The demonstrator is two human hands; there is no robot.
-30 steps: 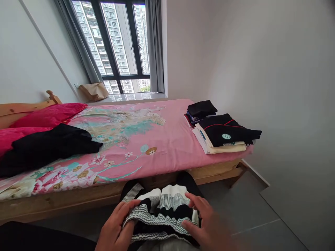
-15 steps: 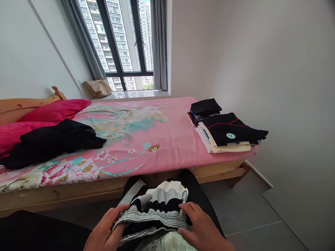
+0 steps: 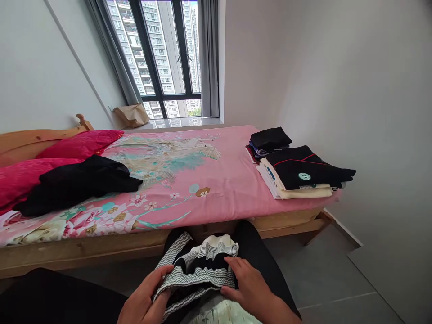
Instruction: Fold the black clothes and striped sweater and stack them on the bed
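A black, white and grey striped garment [image 3: 202, 263] with ribbed, wavy bands lies bunched over my lap. My left hand [image 3: 148, 292] has its near left edge between thumb and fingers. At the right side my right hand [image 3: 248, 281] bends round the fabric, fingertips on top and thumb lower at the near edge. A narrow striped strip [image 3: 175, 249] of cloth runs over my left thigh. Closer to me, pale green printed cloth [image 3: 222, 312] shows below the garment.
Ahead stands a wooden bed with a pink floral sheet [image 3: 232, 180]. A dark crumpled garment [image 3: 84, 180] lies by the red pillows [image 3: 77, 146] on the left. Folded clothes [image 3: 303, 168] are stacked at the right end. A paper bag [image 3: 131, 115] sits by the window.
My right hand has moved inward, and the garment's right side is drawn closer to the left hand. The view has turned slightly left.
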